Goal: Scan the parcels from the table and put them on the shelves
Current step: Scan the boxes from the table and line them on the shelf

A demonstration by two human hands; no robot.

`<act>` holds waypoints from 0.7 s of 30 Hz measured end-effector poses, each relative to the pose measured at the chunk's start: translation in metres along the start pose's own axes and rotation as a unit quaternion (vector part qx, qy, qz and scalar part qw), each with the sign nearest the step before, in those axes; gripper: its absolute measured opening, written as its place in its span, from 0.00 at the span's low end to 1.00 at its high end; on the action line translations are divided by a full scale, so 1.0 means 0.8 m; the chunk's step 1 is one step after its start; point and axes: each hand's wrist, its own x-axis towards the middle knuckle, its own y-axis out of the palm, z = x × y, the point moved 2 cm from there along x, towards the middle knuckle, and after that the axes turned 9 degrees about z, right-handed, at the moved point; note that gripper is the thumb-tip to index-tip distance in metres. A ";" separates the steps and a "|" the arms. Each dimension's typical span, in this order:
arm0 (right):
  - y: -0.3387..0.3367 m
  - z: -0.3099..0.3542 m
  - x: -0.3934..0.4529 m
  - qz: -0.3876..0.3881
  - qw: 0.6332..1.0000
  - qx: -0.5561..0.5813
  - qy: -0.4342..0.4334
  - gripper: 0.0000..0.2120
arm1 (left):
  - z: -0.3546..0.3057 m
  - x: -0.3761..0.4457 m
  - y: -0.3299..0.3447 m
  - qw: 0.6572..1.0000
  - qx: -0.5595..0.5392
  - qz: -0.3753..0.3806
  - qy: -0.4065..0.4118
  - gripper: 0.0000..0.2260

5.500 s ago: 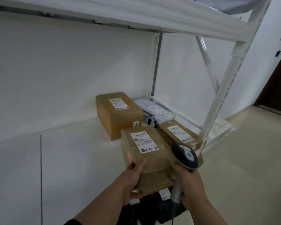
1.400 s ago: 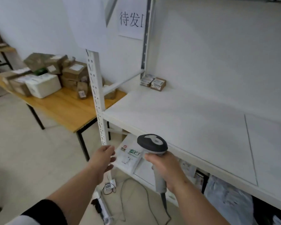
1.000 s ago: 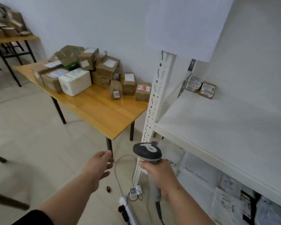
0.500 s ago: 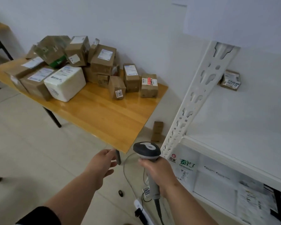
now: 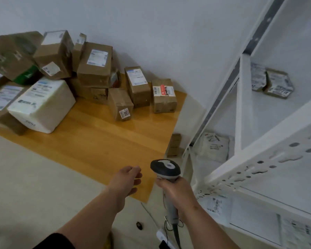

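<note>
Several brown cardboard parcels (image 5: pixel 95 69) and one white parcel (image 5: pixel 41 105) are piled at the back and left of the wooden table (image 5: pixel 101 150). Nearest the table's right end stands a small box with a red-marked label (image 5: pixel 163 96). My left hand (image 5: pixel 127 180) hovers over the table's near right corner, fingers loosely bent, holding nothing. My right hand (image 5: pixel 176 191) grips the handle of a grey barcode scanner (image 5: pixel 165 169), its head pointing toward the table. The white shelves (image 5: pixel 269 137) stand at the right.
Two small labelled packets (image 5: pixel 271 83) lie at the back of a shelf. White mailer bags (image 5: pixel 214 146) fill the lower shelves. A small box (image 5: pixel 174 144) lies on the floor between table and shelving. The scanner's cable (image 5: pixel 176 234) runs down to a power strip on the floor.
The parcel I held at the shelf is gone from my hands. The view has swung left from the shelves to the table, which is now closer; my left hand reaches over its corner.
</note>
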 end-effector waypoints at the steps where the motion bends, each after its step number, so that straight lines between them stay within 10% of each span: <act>1: 0.002 0.000 0.008 -0.013 1.000 0.014 0.007 0.13 | -0.004 0.011 -0.001 1.000 0.011 0.012 -0.007 0.10; 21: 0.021 -0.043 0.039 -0.159 0.971 0.173 0.041 0.05 | -0.026 0.075 0.035 0.975 0.159 0.158 -0.007 0.08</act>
